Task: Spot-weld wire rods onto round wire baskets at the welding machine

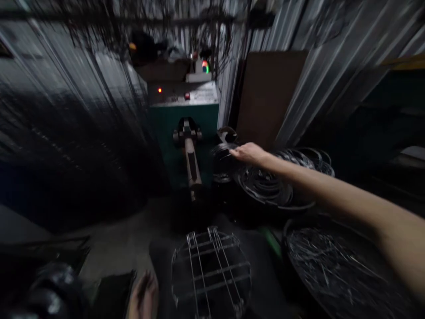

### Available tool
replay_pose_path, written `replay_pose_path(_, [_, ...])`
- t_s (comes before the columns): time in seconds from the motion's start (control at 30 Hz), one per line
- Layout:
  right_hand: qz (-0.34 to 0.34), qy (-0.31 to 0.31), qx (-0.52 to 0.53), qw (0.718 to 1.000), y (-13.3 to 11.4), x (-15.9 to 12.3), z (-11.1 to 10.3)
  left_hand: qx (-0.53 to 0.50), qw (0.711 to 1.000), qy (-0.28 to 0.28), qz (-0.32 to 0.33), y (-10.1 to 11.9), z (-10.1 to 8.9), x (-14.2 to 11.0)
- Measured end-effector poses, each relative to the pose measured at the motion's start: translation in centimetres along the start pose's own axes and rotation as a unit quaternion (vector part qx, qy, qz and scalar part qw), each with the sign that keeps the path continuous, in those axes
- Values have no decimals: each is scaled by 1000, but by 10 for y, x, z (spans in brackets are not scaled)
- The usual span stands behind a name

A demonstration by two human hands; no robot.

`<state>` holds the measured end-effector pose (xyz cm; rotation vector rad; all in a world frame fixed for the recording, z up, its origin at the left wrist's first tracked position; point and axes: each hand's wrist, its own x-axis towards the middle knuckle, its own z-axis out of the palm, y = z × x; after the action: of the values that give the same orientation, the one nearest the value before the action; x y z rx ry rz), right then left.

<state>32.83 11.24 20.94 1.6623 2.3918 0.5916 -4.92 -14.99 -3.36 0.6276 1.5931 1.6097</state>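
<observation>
My right hand reaches forward, its fingers pressed together above a dark container of thin metal pieces. What the fingertips hold, if anything, is too blurred to make out. My left hand is low in the picture, dark and smeared, so its fingers are unclear. Between my arms, a round wire rack with crossing bars lies over my lap. Ahead stands a green machine with a long metal arm pointing toward me.
Metal wire rings are piled in a basin under my right forearm. Nearer, a large dark tub holds many short wire pieces. A brown board leans against the corrugated wall. A red light glows on the machine.
</observation>
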Motion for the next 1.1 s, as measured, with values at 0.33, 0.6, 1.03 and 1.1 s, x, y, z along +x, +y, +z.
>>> replay_pose_path(0.33, [190, 180, 242, 934, -36, -176, -33, 51, 981, -181, 46, 91, 30, -23])
replay_pose_path(0.6, [200, 47, 595, 777, -183, -153, 43, 63, 962, -261, -45, 105, 21, -29])
replay_pose_path(1.03, [166, -9, 604, 779, -238, -147, 33, 53, 994, -34, -90, 78, -36, -38])
replay_pose_path(1.1, [225, 17, 594, 772, -218, -162, 39, 106, 986, -111, -65, 83, -10, -24])
